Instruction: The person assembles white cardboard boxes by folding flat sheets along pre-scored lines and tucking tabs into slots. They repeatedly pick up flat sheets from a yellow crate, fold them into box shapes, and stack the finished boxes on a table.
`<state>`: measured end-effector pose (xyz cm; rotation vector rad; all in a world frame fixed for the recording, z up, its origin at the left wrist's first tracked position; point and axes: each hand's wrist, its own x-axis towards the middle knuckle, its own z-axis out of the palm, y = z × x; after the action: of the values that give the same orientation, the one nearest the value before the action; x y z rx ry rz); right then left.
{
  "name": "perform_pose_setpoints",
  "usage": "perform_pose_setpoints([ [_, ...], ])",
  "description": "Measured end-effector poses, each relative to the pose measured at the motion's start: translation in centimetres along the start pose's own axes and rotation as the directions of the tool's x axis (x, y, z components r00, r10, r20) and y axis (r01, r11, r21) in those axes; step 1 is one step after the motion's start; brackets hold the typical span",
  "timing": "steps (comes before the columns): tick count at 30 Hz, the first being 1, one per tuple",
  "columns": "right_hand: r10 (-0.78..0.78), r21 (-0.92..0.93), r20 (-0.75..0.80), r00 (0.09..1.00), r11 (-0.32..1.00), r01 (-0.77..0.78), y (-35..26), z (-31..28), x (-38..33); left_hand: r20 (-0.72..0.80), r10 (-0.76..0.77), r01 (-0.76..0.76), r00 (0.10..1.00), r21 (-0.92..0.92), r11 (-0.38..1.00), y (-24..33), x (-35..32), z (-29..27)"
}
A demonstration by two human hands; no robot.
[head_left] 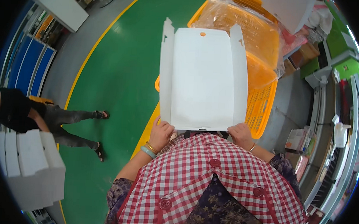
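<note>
I hold a flat white cardboard box blank (203, 79) out in front of my chest, its side flaps folded up and a small round hole near its far edge. My left hand (161, 134) grips its near left corner; bracelets sit on that wrist. At the near right corner my right hand (240, 134) grips the blank too. Under the blank stands an orange plastic crate (264, 103) lined with a clear plastic bag (247, 27).
Another person (47, 118) in dark clothes sits on the green floor at the left. Folded white boxes (31, 161) are stacked at the lower left. Blue shelving (29, 65) is at the far left; a cluttered workbench (331, 118) with small cartons runs along the right.
</note>
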<state>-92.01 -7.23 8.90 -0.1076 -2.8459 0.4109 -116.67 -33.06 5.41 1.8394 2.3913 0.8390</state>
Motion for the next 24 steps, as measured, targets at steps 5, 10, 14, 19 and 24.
perform_pose_setpoints([
  [5, 0.092, -0.017, -0.038, 0.995, 0.996, -0.093, -0.2, 0.3, 0.0, -0.002, 0.017, -0.017, 1.000, -0.023, 1.000, -0.7, 0.6, 0.4],
  [10, 0.101, 0.003, -0.017, 0.995, 0.995, -0.101, 0.3, 0.4, 0.1, 0.005, 0.070, -0.069, 0.998, -0.072, 0.995, -2.2, 0.6, -0.3],
  [14, 0.096, 0.003, -0.033, 0.995, 0.995, -0.096, 0.9, 0.0, 0.4, -0.017, 0.109, -0.109, 0.994, 0.001, 0.994, -2.3, 1.5, -2.0],
  [19, 0.077, 0.016, -0.051, 0.996, 0.997, -0.076, 1.2, 0.6, 0.6, 0.010, 0.110, -0.110, 0.994, -0.006, 0.994, -3.3, 1.3, -1.1],
  [24, 0.275, -0.005, 0.279, 0.920, 0.959, -0.285, 1.0, -0.7, 1.5, -0.041, 0.152, -0.152, 0.988, -0.005, 0.988, -2.8, 2.5, -1.8],
])
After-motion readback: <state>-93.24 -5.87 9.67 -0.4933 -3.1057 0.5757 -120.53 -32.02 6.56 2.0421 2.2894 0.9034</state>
